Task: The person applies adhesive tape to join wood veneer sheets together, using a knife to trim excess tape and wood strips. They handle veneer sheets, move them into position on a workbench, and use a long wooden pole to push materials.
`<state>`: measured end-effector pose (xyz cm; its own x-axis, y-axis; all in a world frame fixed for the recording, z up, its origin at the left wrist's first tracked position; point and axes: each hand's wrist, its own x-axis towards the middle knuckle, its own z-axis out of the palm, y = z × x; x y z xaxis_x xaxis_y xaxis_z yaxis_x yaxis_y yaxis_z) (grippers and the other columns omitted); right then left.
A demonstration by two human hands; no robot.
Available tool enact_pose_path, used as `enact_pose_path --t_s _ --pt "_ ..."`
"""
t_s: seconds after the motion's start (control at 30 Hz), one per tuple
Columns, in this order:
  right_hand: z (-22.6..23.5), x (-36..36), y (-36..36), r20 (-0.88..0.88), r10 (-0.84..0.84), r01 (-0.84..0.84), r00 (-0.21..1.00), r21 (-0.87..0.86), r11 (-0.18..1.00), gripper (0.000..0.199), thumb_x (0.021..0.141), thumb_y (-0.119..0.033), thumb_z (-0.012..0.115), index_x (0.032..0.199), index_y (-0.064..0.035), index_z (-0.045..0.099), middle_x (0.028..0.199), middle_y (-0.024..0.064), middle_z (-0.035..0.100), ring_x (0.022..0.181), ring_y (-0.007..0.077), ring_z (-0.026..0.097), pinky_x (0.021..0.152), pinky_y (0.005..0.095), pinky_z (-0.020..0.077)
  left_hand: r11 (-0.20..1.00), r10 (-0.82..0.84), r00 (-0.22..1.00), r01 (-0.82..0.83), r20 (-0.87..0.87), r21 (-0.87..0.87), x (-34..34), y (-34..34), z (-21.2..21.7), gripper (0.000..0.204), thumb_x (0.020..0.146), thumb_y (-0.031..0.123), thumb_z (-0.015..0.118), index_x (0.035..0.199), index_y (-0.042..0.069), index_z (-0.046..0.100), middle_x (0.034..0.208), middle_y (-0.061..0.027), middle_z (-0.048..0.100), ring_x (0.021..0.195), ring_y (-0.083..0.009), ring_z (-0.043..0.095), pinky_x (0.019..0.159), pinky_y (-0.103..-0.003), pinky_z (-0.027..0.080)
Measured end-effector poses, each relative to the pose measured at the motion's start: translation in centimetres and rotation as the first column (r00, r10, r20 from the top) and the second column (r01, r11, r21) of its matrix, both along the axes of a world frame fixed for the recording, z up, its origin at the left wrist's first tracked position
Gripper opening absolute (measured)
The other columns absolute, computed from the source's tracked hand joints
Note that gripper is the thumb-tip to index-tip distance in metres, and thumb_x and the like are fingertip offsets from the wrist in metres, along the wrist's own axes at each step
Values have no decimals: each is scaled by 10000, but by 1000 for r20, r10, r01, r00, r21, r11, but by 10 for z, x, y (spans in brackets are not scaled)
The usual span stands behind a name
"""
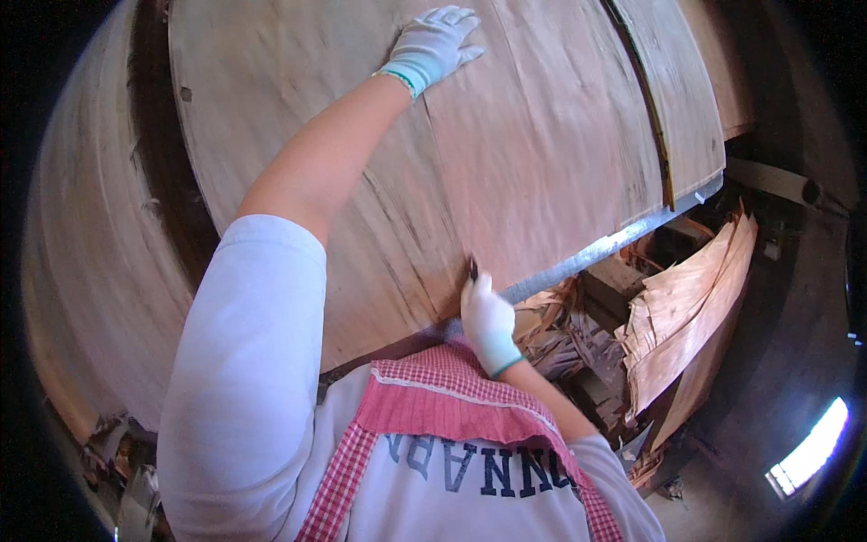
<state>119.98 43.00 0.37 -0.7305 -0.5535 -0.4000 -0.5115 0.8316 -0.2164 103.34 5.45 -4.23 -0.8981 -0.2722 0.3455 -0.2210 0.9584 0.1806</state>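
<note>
My left hand (433, 45), in a white glove with a green cuff, lies flat with fingers out on a large wood veneer sheet (289, 117). It rests close to the seam where a pinker veneer piece (551, 154) meets the greyer one. Down by the near edge of the veneer, my gloved right hand (489, 321) is closed around a small dark tool (472, 268). The tool's dark end points away from me, at the near end of the seam. Its exact kind cannot be made out, as my fingers cover the rest.
A metal edge strip (587, 257) runs under the veneer's near right side. Bent veneer scraps (691, 307) lean at the right, with broken offcuts (578, 339) below the table edge. Dark gaps (158, 135) separate neighbouring sheets. A pipe-like roll (777, 181) lies far right.
</note>
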Motion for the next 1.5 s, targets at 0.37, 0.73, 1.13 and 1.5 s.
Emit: enact_pose_path --t_s 0.37,0.73,1.13,1.5 --pt "28 -145 110 -38 -282 254 959 -327 910 275 987 -220 457 1164 -28 546 834 252 617 733 424 608 643 446 475 995 -55 985 39 167 96 -21 -2 44 784 822 336 678 1464 127 278 1462 -108 406 1335 -293 391 1121 -392 293" --pt "5 -305 -216 -306 291 -360 907 -203 910 268 938 -305 459 982 -72 585 874 216 669 836 420 646 707 523 491 865 -110 961 -32 252 501 -29 -14 62 967 686 125 800 1474 127 239 1358 -110 512 1253 -300 479 1068 -366 383" --pt "4 -357 -140 -229 555 -574 800 -25 818 229 931 -288 491 972 -64 515 779 212 660 704 418 639 638 516 500 997 -12 862 -26 506 68 -51 13 65 588 747 115 657 1316 88 512 1371 -103 489 1281 -288 448 1098 -374 348" --pt "-2 -363 -9 -213 341 -356 916 -36 934 194 929 -252 502 945 -59 495 738 221 642 699 417 639 617 529 493 998 -48 994 45 97 35 -59 85 -5 487 897 42 405 1375 123 455 1476 -61 406 1351 -276 386 1139 -374 286"
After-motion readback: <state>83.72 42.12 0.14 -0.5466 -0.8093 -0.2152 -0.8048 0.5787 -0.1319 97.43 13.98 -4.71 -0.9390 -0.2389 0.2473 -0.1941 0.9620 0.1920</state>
